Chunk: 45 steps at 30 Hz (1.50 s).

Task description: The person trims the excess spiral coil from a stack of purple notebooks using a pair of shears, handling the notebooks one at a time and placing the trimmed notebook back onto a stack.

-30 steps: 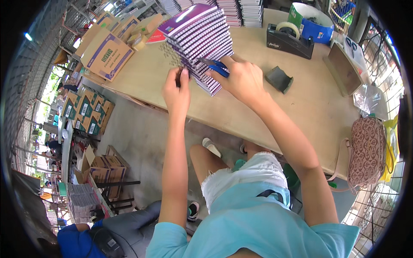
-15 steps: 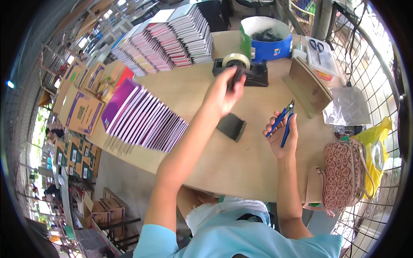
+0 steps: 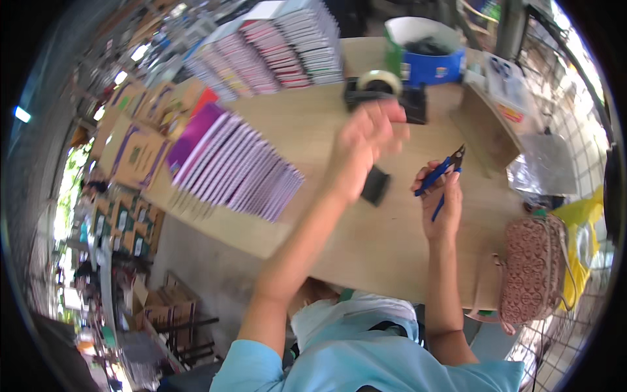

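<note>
My right hand [image 3: 442, 202] is wrapped round a pair of side cutters [image 3: 441, 173] with blue handles and dark jaws, held above the right part of the table with the jaws pointing up and away. My left hand [image 3: 373, 140], smeared by motion, is raised over the table's middle with its fingers apart; I see nothing in it. Just beyond it stands a black tape dispenser [image 3: 414, 104] with a roll of clear tape [image 3: 380, 83]. A small dark flat piece [image 3: 376, 187] lies on the tabletop, partly behind my left wrist.
A slanting stack of purple spiral notebooks [image 3: 230, 166] lies at left, with tall notebook stacks [image 3: 287, 49] behind. At the back is a blue-and-green tub [image 3: 428, 73]. A brown board [image 3: 486, 124], a plastic box [image 3: 506, 88] and a patterned bag [image 3: 532, 271] line the right.
The dark object that my left hand gripped no longer shows in it, and its fingers have spread. My right hand keeps the side cutters. The whole view has shifted slightly.
</note>
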Each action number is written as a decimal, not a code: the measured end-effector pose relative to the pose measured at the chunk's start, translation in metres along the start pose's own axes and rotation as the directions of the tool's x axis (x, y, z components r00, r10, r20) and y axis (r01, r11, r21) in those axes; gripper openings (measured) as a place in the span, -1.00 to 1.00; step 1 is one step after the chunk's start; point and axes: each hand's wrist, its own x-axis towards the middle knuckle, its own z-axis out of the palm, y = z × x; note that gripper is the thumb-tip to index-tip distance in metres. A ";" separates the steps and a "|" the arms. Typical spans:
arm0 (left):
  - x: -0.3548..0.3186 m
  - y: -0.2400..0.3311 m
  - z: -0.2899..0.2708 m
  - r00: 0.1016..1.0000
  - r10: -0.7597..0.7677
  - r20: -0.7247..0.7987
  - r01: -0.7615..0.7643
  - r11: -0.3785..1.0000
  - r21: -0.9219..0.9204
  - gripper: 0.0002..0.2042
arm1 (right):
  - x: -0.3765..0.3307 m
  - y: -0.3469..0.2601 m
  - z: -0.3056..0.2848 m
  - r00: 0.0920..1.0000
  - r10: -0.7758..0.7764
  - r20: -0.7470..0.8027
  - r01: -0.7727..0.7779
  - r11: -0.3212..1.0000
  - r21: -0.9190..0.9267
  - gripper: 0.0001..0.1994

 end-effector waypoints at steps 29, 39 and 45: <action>-0.212 0.073 -0.160 0.582 0.651 -0.488 -0.209 0.699 0.684 -0.81 | -0.080 0.083 0.220 0.661 -0.036 0.749 0.736 -0.160 -0.657 -0.48; -0.211 0.073 -0.156 0.566 0.666 -0.486 -0.208 0.686 0.697 -0.79 | -0.078 0.085 0.224 0.682 0.045 0.730 0.728 -0.143 -0.670 -0.48; -0.209 0.075 -0.153 0.550 0.674 -0.493 -0.229 0.690 0.686 -0.84 | -0.074 0.082 0.223 0.721 0.183 0.668 0.687 -0.066 -0.724 -0.51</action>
